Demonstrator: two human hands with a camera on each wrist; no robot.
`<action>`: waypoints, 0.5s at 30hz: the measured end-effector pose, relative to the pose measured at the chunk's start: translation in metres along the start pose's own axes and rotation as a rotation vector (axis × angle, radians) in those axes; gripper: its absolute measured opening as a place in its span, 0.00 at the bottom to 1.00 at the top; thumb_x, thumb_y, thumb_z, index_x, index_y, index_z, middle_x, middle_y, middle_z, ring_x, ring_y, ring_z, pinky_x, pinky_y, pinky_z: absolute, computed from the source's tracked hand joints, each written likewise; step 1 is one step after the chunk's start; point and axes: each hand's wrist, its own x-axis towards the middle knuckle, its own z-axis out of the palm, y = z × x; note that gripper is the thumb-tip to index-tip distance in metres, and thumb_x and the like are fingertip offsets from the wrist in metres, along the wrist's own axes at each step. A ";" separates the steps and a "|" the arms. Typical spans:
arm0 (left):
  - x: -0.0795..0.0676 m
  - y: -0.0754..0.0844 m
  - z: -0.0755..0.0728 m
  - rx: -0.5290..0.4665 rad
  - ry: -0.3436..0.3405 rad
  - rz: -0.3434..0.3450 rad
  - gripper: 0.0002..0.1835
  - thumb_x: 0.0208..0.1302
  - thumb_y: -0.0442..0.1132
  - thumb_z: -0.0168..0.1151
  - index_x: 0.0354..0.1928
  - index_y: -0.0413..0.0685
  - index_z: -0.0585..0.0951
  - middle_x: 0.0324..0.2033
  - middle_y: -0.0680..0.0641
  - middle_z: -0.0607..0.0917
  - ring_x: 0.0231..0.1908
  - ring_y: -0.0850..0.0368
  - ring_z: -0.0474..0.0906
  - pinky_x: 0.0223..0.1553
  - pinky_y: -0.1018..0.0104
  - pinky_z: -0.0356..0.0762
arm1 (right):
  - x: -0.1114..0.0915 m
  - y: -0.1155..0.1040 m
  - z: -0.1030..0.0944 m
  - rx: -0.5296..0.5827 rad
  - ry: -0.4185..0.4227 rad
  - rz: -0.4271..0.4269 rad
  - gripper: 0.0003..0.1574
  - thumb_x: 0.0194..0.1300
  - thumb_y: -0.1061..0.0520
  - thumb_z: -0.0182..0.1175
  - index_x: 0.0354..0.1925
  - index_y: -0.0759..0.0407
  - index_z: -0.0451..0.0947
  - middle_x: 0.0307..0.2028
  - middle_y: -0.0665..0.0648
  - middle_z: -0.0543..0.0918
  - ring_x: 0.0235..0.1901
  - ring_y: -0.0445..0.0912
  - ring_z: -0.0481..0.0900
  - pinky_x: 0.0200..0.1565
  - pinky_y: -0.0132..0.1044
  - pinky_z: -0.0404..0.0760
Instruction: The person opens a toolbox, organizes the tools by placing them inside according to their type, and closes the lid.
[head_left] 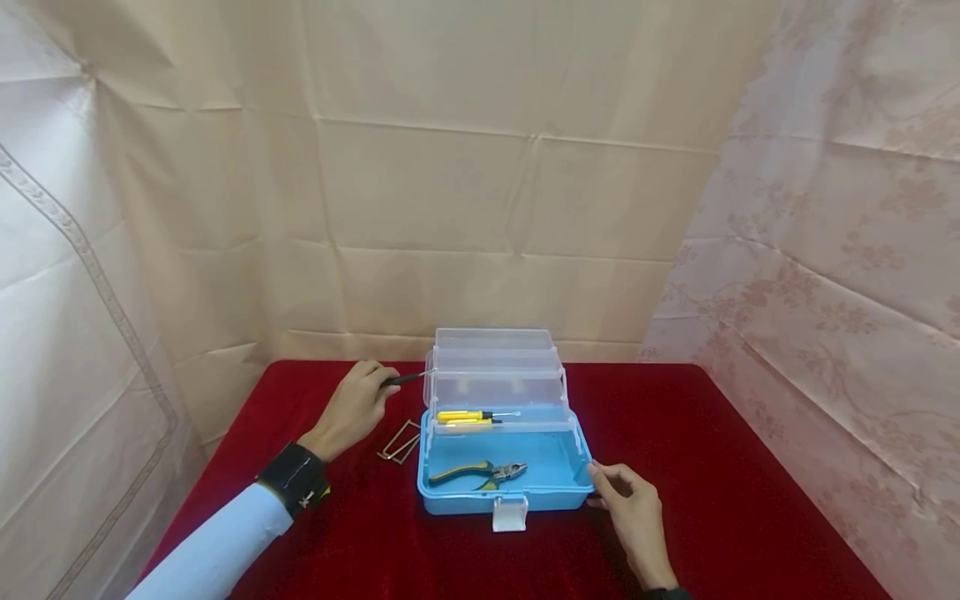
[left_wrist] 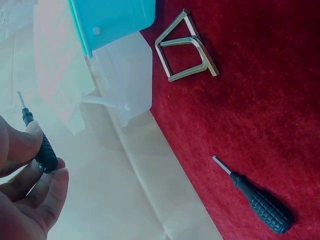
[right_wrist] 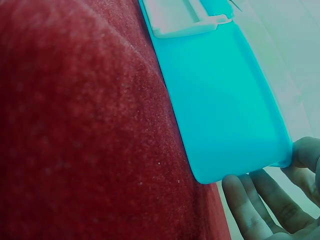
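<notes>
Driver point(head_left: 402, 379) left of the box point(head_left: 468, 505), tip toward the trays point(head_left: 495, 387)

The left hand point(head_left: 352, 411) pinches the driver by its handle, raised above the counter point(head_left: 637, 417). The driver's long axis runs roughly parallel to the box's front; its tip points right, at the left edge of the clear trays. From where I stand, I cannot tell whether tip and trays touch. The left hand is the nearer to the trays. The right hand point(head_left: 630, 508) grips the box's right front corner, thumb at the rim, fingers against the outer wall. Pliers point(head_left: 510, 472) lie inside the box. A second driver point(left_wrist: 267, 207) lies on the counter, well apart from the box.
</notes>
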 end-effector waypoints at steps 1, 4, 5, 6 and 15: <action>0.000 0.000 0.000 0.000 0.000 0.001 0.13 0.61 0.36 0.67 0.47 0.42 0.83 0.37 0.50 0.77 0.38 0.56 0.70 0.38 0.66 0.75 | 0.000 0.000 0.000 0.003 0.000 0.001 0.20 0.62 0.48 0.66 0.45 0.62 0.83 0.47 0.63 0.83 0.38 0.50 0.84 0.37 0.40 0.82; 0.001 0.001 0.000 0.001 -0.004 -0.001 0.13 0.61 0.37 0.68 0.47 0.42 0.83 0.37 0.49 0.77 0.38 0.56 0.70 0.38 0.66 0.75 | -0.001 0.000 0.001 0.011 0.000 0.004 0.20 0.62 0.49 0.66 0.45 0.62 0.83 0.47 0.63 0.83 0.38 0.50 0.84 0.37 0.40 0.82; 0.002 0.001 0.001 0.003 -0.006 -0.003 0.13 0.61 0.37 0.68 0.47 0.42 0.83 0.37 0.49 0.77 0.38 0.56 0.70 0.38 0.66 0.75 | -0.001 0.000 0.001 0.012 0.001 0.006 0.20 0.62 0.49 0.67 0.45 0.62 0.83 0.47 0.63 0.83 0.38 0.50 0.84 0.37 0.40 0.82; 0.002 0.001 0.001 0.006 -0.008 -0.005 0.13 0.61 0.37 0.68 0.47 0.42 0.83 0.37 0.49 0.77 0.38 0.56 0.70 0.38 0.66 0.75 | -0.001 0.000 0.001 0.011 0.001 0.007 0.20 0.62 0.48 0.67 0.45 0.62 0.83 0.47 0.63 0.83 0.38 0.50 0.84 0.37 0.40 0.82; 0.004 0.002 0.001 0.023 0.003 0.006 0.13 0.61 0.37 0.68 0.47 0.41 0.83 0.38 0.49 0.78 0.39 0.56 0.71 0.40 0.65 0.76 | -0.002 -0.001 0.003 0.011 -0.007 0.006 0.21 0.62 0.47 0.66 0.45 0.61 0.83 0.47 0.62 0.83 0.38 0.50 0.84 0.37 0.40 0.82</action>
